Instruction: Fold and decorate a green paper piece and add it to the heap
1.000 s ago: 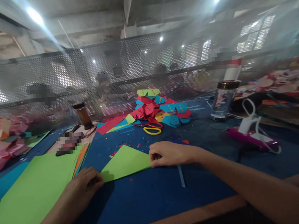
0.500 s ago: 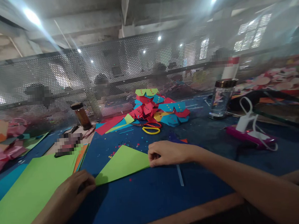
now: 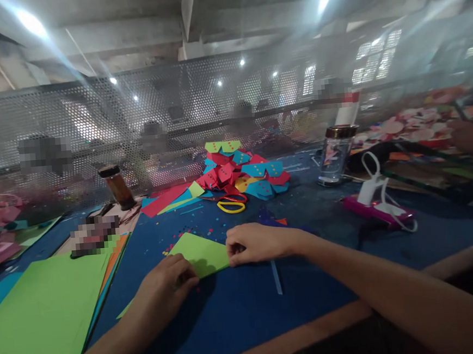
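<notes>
A folded piece of light green paper point(image 3: 197, 248) lies on the blue tabletop in front of me. At its right corner my right hand point(image 3: 260, 242) is closed, fingers curled on the paper. My left hand point(image 3: 165, 286) has its fingers bent over the front edge, thumb and fingers closed on the paper, covering its left middle. A pale green tip of the paper shows below the left wrist. To the left lies a stack of green sheets point(image 3: 37, 307). A narrow blue strip point(image 3: 276, 277) sits just below my right hand.
Behind the paper are scissors point(image 3: 231, 206) with yellow and red handles and a pile of dotted colored paper shapes point(image 3: 222, 174). A brown jar point(image 3: 117, 189) stands left, a clear bottle point(image 3: 335, 155) right, near a purple glue gun or similar device point(image 3: 380, 211). A mesh partition point(image 3: 190, 104) runs behind.
My left hand has slid rightward along the front edge of the green paper, from its left corner to near the middle. My right hand stays at the right corner. The view has turned slightly right.
</notes>
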A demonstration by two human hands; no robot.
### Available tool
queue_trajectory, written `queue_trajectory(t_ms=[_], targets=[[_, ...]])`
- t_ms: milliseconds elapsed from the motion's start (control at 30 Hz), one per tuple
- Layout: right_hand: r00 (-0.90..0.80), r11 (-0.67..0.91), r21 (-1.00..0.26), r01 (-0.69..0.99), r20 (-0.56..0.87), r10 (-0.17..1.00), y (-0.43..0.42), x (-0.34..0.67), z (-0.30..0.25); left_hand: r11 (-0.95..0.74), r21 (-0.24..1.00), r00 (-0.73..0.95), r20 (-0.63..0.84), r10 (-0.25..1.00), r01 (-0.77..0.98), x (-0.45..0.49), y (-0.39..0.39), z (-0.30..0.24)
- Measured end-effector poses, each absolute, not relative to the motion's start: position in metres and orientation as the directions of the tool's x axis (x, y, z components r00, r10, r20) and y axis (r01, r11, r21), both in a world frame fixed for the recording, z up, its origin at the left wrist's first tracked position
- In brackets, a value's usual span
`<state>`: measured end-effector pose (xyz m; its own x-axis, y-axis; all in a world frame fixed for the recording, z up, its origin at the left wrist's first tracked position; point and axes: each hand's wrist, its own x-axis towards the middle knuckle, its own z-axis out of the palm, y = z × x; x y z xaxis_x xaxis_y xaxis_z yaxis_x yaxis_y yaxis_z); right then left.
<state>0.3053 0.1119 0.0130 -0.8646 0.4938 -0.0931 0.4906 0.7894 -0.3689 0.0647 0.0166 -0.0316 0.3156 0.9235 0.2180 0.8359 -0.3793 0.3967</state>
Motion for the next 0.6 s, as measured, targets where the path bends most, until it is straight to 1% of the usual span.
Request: queue_trajectory(t_ms=[167,400,600], targets=[[-0.859,0.776,-0.386,0.498,-0.101,0.502,0.1114,0.3053,0.0143,-0.356,0.436,0.285,0.221,0.933,0.827,0.0635,0.0182,-0.0353],[-0.854,0.770,-0.385,0.509,-0.114,0.507,0.1111,0.3072,0.0169,-0.348,0.412,0.268,0.239,0.933,0.842,0.0664,0.0200,-0.0352],[-0.860,0.777,-0.381,0.502,-0.122,0.496,0.1137,0.3094,0.0163,-0.343,0.418,0.261,0.242,0.934,0.841,0.0669,0.0195,-0.0366]])
